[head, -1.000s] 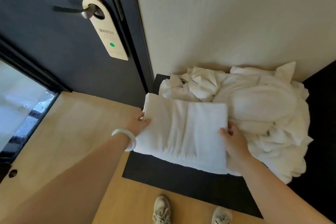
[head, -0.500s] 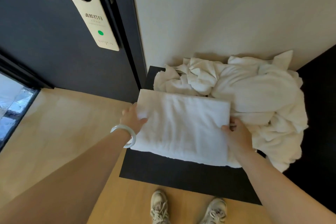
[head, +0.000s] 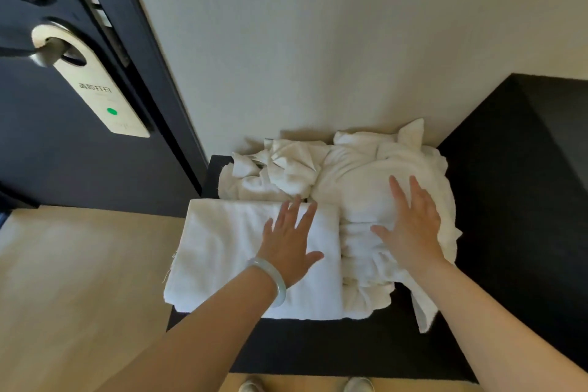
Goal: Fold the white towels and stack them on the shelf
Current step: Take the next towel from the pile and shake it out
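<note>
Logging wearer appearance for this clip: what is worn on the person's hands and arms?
The left hand and right hand are ungloved, and no sleeves are in view. A smooth, pale, translucent bangle circles the left wrist. No watch or ring shows on the right.

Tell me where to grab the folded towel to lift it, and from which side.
Take the folded towel by its left edge, coming from the left: that edge overhangs the dark shelf, so fingers can likely slide under. Its right edge butts against the crumpled towel pile, leaving little room there.
</note>
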The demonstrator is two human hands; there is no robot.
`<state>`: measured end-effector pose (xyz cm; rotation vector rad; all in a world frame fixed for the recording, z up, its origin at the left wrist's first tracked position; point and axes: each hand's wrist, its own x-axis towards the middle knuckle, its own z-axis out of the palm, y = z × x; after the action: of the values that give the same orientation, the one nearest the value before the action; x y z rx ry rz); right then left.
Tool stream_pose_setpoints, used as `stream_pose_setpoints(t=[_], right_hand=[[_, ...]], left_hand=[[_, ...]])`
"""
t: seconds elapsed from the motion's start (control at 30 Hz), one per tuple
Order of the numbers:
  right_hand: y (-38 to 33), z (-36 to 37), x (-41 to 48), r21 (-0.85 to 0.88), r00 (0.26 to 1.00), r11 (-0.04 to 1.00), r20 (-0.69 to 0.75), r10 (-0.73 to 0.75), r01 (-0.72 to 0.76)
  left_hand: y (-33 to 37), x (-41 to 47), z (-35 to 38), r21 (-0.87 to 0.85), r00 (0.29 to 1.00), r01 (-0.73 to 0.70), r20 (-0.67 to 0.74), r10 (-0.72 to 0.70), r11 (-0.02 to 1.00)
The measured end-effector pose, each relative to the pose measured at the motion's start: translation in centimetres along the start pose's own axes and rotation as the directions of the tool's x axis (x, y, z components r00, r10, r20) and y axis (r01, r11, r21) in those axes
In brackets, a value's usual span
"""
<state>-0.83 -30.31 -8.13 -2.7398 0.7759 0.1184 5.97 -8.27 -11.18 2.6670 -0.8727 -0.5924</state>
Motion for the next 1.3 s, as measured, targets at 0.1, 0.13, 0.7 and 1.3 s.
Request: stream_pose_setpoints(t=[0.1, 0.13, 0.7, 1.3], right_hand=[[2.3, -1.4, 3.1, -0.117, 0.980, 0.993, 0.196, 0.011, 0.013], [3.1, -1.8, 3.9, -0.091, 0.974, 0.996, 0.225, 0.013, 0.007], [7.1, -16.5, 7.4, 0.481, 0.983, 0.858, -0.118, -0.138, 0.179], [9.1, -45.3, 2.7, 0.906, 0.950, 0.409, -0.219, 0.222, 0.113]], left_hand=[[3.7, 3.5, -0.3, -0.028, 0.998, -0.065, -0.016, 0.064, 0.998], [4.7, 4.7, -0.3, -0.025, 0.997, -0.069, -0.020, 0.069, 0.997], [15.3, 10.6, -13.1, -0.126, 0.970, -0.033, -0.242, 0.001, 0.991], [28.7, 6.3, -20.2, -0.338, 0.954, -0.299, -0.075, 0.291, 0.892]])
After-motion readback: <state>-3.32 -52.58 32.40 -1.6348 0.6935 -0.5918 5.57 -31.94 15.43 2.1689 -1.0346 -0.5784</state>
